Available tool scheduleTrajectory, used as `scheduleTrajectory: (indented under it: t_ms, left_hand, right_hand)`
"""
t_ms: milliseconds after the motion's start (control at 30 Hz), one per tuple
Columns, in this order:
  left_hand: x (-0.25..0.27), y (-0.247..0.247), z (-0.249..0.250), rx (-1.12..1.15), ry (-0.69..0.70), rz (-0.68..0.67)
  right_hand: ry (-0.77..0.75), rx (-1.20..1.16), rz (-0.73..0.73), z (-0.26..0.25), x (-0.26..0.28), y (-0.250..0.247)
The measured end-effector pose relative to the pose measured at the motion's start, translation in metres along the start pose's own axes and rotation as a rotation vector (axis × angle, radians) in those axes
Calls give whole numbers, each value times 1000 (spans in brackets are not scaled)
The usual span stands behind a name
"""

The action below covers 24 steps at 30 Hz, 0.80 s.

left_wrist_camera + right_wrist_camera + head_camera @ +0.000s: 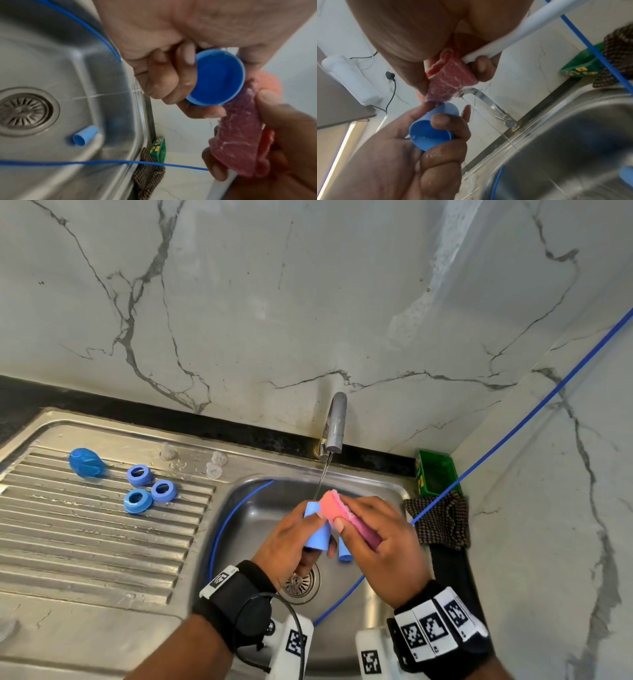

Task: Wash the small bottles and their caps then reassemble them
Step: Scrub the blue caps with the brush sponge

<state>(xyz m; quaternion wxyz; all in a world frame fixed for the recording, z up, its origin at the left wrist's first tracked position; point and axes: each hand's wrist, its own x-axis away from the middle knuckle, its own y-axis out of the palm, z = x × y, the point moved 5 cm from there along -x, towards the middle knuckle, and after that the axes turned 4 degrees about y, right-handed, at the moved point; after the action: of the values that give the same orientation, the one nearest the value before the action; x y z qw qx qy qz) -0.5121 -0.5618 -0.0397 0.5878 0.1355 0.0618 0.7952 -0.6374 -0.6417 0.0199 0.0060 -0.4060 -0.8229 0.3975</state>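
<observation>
Left hand (pixel 291 537) fingers curled round blue bottle tube (pixel 317 529), open end toward wrist, over sink basin (pixel 260 508). Right hand (pixel 383 542) pinches pink sponge (pixel 337 510), sponge edge touching tube at far end past left fingertips.

Risks:
- wet fingers, smooth plastic: tube likely slips, drops by drain (pixel 301 580)
- second tube (pixel 344 549) loose in basin below right fingers: tap stream (pixel 323 474) could roll it
- rings (pixel 150 491) on drainboard, well left of hands: easy to knock

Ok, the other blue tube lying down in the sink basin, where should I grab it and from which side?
Judging by its pose, take the blue plastic tube across its round sides near the middle, coming straight down from above. It lies on its side beside the metal drain, open end outward, so its ends give less hold.
</observation>
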Motion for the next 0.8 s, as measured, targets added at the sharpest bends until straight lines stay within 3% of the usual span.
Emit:
scheduleTrajectory:
  t_ms: [200, 333, 467, 633, 733, 800]
  left_hand:
    - [3, 9, -10, 260, -211, 69]
    - [2, 2, -10, 338, -262, 129]
    - [6, 5, -11, 361, -290, 97]
    - [6, 3, -12, 409, -317, 105]
    - [7, 1, -15, 429, -323, 87]
    - [7, -1, -16, 414, -322, 112]
  right_hand:
    - [77, -13, 61, 11, -7, 0]
    - [-146, 32, -34, -15, 9, 10]
    - [14, 79, 57, 7, -7, 2]
    - [-234, 135, -76, -14, 3, 13]
    - [-60, 110, 49, 6, -8, 5]
    - [-111, 110, 44, -3, -3, 9]
